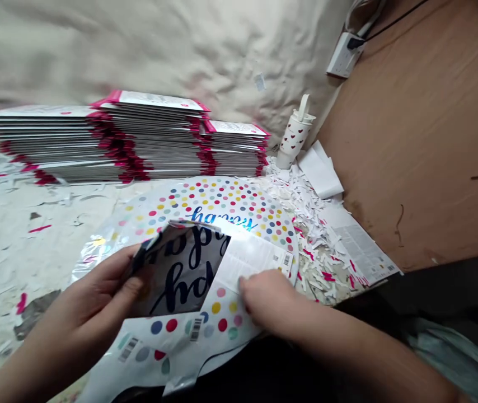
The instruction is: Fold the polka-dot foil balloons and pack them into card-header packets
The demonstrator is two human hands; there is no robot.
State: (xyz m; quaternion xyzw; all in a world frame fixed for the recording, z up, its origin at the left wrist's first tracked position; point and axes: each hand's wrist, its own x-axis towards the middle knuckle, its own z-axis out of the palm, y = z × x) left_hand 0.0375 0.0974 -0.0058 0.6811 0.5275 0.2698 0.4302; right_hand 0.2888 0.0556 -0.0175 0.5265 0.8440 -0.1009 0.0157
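Observation:
Flat polka-dot foil balloons [230,193] with dark script lettering lie in front of me, one partly folded over on top. My left hand [100,291] pinches the folded edge of the upper foil balloon [180,274] between thumb and fingers. On its right side, a white printed leaflet [243,257] with a barcode rests against the foil. My right hand [270,296] is closed, with its thumb and fingertips at the lower edge of this leaflet. Barcode labels [196,329] show on the dotted foil nearest me. The fingertips of my left hand are partly hidden by the fold.
Three stacks of flat pink-edged packets [159,140] stand along the back sheet. To their right are a white tumbler [295,137] with a heart pattern and a folded white paper [320,170]. Paper shreds [306,224] litter the table. A brown board [423,129] bounds the right side.

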